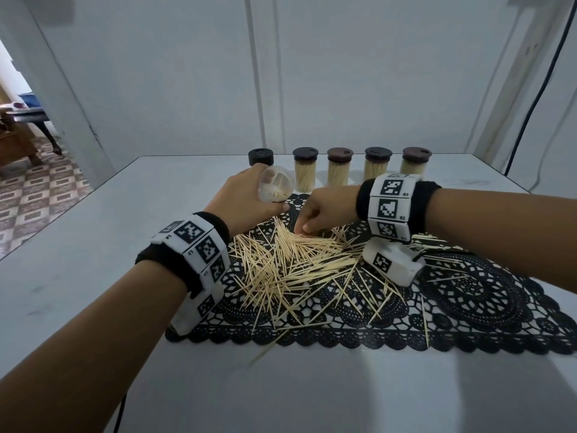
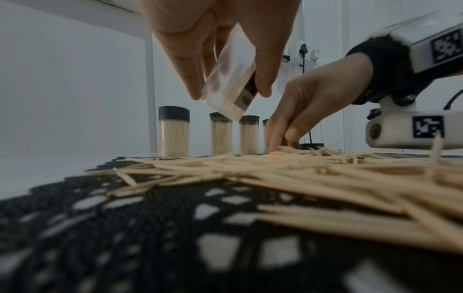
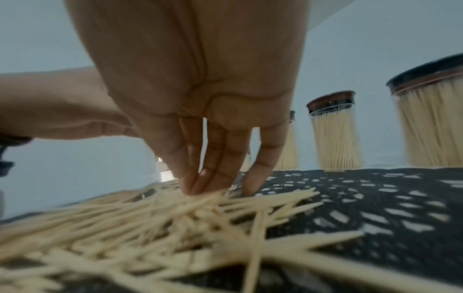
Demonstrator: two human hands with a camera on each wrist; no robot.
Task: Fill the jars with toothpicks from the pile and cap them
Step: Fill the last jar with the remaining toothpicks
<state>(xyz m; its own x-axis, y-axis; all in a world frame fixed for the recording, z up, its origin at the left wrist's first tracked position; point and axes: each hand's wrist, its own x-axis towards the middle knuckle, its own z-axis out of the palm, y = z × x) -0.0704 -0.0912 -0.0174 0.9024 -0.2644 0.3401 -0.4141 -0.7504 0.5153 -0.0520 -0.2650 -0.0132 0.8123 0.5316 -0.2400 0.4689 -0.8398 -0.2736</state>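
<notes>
Left hand [image 1: 246, 198] grips a clear open jar [image 1: 276, 187], fingers curled round its wall, tilted with the mouth toward the camera in the head view; a few toothpicks lie inside. Left wrist view shows the same jar [image 2: 231, 79] held above the mat, between thumb and fingers, bottom end down and slanted.

Right hand [image 1: 327, 210] reaches down into the far edge of the toothpick pile [image 1: 299, 260], fingertips [image 3: 200, 184] bunched narrow and touching the sticks; can't tell whether any are actually pinched. In the left wrist view the right hand [image 2: 318, 103] comes down just beside the held jar.

The pile is spread loose across the middle of a black lace mat [image 1: 468, 295] on the white tabletop [image 1: 78, 251]; some strays lie at the mat's front edge and on its right side.

Along the back of the tabletop, behind the mat, four capped jars stand upright in a row, packed with toothpicks: first [image 1: 305, 171], second [image 1: 339, 167], third [image 1: 377, 165], and fourth [image 1: 415, 162], the last partly hidden by the right wristband. A loose black cap [image 1: 261, 156] sits left of the row, just behind the left hand.

Both wrists wear black bands with white marker blocks.
</notes>
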